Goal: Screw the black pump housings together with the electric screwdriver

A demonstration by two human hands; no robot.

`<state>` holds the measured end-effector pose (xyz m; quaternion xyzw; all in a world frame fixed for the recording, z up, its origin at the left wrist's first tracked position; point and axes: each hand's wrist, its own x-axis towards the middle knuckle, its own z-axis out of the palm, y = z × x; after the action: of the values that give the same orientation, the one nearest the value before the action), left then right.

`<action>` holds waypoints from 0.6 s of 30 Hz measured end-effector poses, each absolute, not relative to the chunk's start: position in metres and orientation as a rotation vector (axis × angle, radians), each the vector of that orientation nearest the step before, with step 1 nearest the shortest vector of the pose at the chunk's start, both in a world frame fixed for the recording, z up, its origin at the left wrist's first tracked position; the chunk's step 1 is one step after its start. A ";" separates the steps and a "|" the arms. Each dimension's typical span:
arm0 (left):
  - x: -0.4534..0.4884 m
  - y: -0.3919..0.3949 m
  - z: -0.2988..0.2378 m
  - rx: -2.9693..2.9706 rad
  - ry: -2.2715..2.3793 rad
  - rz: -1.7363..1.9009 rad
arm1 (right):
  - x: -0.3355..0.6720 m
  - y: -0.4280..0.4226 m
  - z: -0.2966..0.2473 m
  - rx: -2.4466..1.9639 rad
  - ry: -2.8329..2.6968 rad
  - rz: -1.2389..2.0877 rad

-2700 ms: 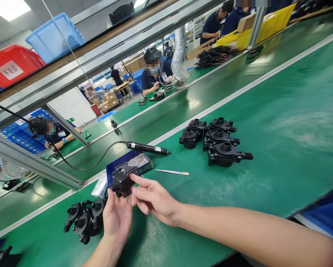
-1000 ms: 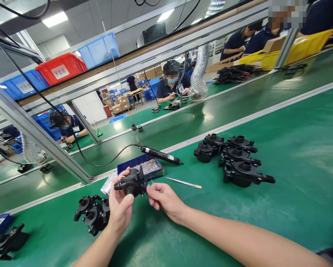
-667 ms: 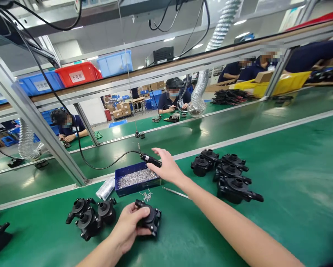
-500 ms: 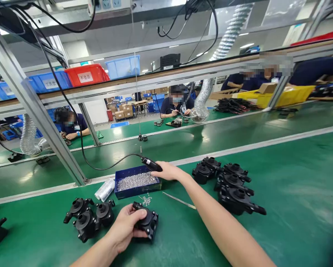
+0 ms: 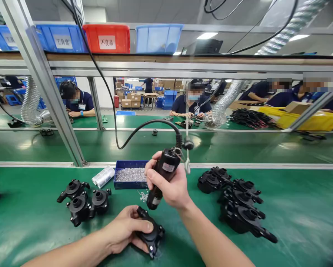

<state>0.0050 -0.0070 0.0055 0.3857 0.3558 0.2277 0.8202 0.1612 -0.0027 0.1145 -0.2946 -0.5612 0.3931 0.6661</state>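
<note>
My left hand point(image 5: 130, 228) is closed round a black plastic pump housing point(image 5: 152, 235) on the green bench, its thumb across the top. Above it, my right hand point(image 5: 169, 181) grips a black electric screwdriver point(image 5: 165, 170), tilted with its lower end toward the housing. A cable and a hanging cord meet at the tool's top; its bit cannot be made out. Just behind is a blue tray point(image 5: 130, 185) of small metal screws or nuts, with a few loose metal pieces point(image 5: 144, 196) in front of it.
Several black housings stand at left point(image 5: 79, 207) and others at right point(image 5: 245, 209). A clear plastic box or bag point(image 5: 103, 177) lies beside the tray. A metal post point(image 5: 48, 92) rises at left, under a shelf with a red bin point(image 5: 106, 39). Co-workers sit across the line.
My right hand has brought the screwdriver from over the tray toward me, above the housing. My left hand still holds the housing. The camera view has levelled and tipped downward.
</note>
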 end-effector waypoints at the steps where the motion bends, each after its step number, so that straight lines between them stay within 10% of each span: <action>1: 0.005 -0.007 0.006 0.820 0.753 0.484 | 0.156 -0.005 0.112 -0.663 -1.264 0.877; 18: 0.003 -0.010 0.004 0.803 0.745 0.513 | 0.154 -0.005 0.101 -0.598 -1.403 1.079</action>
<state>0.0031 -0.0104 0.0035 0.3774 0.3503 0.2410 0.8227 0.1539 -0.0050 0.1010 -0.2573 -0.6037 0.4646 0.5946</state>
